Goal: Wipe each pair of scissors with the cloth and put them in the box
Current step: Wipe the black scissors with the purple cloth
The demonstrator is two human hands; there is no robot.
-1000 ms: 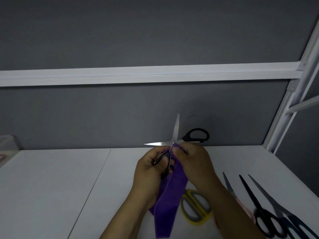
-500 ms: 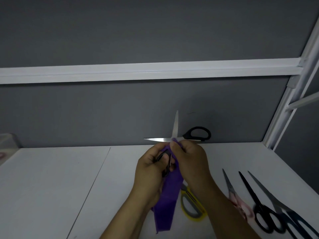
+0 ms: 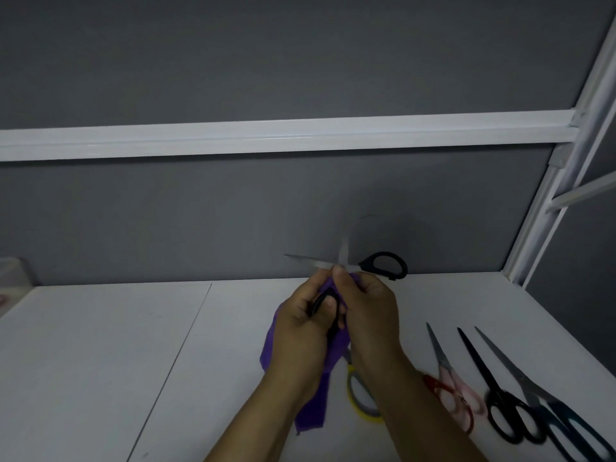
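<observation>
Both forearms reach in from the bottom edge and meet over the white table (image 3: 100, 361), wrists nearly touching, with the hands raised close to the grey back wall. Between them is a black-handled pair of scissors (image 3: 366, 264), opened wide into a cross. One blade points left, the other points up and is blurred, and one handle loop sticks out free to the right.

The left hand (image 3: 298, 328) is just below the scissors' pivot, its back toward the camera. Its fingers are curled round the near handle loop, and the thumb tip shows inside the black ring.

The right hand (image 3: 371, 311) is pressed against it from the right. Its fingers are folded in, and its thumb (image 3: 338, 271) stands up against the pivot, pinching the purple cloth (image 3: 311, 415) onto the metal. The cloth bunches between the two hands and hangs in a long strip below the scissors, down past the left wrist.

Below and right of the held scissors, more pairs lie flat on the table:
- A yellow-handled pair (image 3: 366, 412) is partly hidden under the right forearm.
- A pink-handled pair (image 3: 448, 378) is next to the right.
- A black pair (image 3: 480, 365) follows.
- A dark blue pair (image 3: 508, 361) is farthest right.

The three right-hand pairs have their tips pointing up toward the wall.

Far left of the held scissors, at the picture's edge, is a pale translucent box (image 3: 15, 275). Its contents are too faint to make out.
</observation>
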